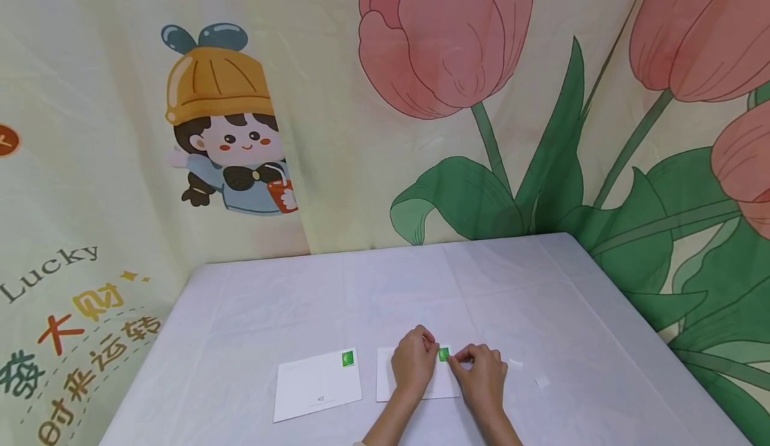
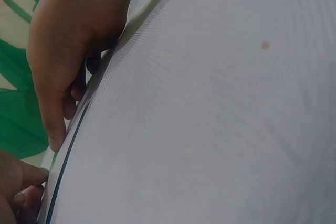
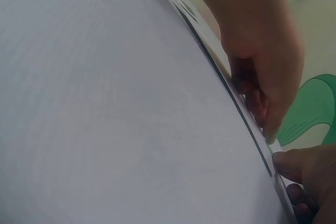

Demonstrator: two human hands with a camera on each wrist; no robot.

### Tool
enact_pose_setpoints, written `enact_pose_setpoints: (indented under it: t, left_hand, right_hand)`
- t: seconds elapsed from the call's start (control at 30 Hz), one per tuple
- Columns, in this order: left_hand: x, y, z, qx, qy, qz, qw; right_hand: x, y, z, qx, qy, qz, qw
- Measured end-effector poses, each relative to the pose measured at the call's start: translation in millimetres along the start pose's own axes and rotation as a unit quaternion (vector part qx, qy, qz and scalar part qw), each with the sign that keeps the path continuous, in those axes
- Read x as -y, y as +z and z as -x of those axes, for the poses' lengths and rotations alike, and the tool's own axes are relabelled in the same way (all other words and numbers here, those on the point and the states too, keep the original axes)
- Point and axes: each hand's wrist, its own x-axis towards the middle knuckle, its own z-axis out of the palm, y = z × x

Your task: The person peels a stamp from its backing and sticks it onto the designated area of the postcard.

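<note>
Two white cards lie side by side on the table. The left card point(image 1: 319, 386) bears a green stamp point(image 1: 347, 358) at its upper right corner and small print at the bottom. On the right card point(image 1: 385, 376), a second green stamp point(image 1: 444, 354) sits near the upper right corner. My left hand point(image 1: 414, 359) lies over that card, its curled fingers holding the stamp's left edge. From the other side, the right hand point(image 1: 484, 372) pinches the stamp's lower right edge between thumb and forefinger. In the right wrist view, the stamp is nearly edge-on between both hands' fingertips.
Two small pale scraps, one nearer point(image 1: 516, 364) and one farther right point(image 1: 541, 382), lie right of the right hand. A white cloth covers the table point(image 1: 289, 305). Behind its back edge hangs a curtain point(image 1: 337, 185) printed with tulips and a cartoon figure.
</note>
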Motion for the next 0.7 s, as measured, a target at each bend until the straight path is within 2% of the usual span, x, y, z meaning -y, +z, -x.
enact_pose_setpoints:
  t: [0.37, 0.47, 0.7]
  left_hand:
    - [1.9, -0.7, 2.6, -0.009, 0.005, -0.006, 0.9999]
    - [3.7, -2.1, 1.8, -0.013, 0.008, 0.013, 0.9998]
    - [6.3, -6.5, 0.8, -0.011, 0.009, 0.093, 0.9955]
  right_hand:
    - [1.5, 0.2, 3.2, -0.008, -0.017, 0.003, 0.9998]
    - [2.3, 0.7, 3.6, -0.007, -0.018, 0.008, 0.9998]
    - [1.9, -4.2, 3.8, -0.015, -0.029, 0.004, 0.9995]
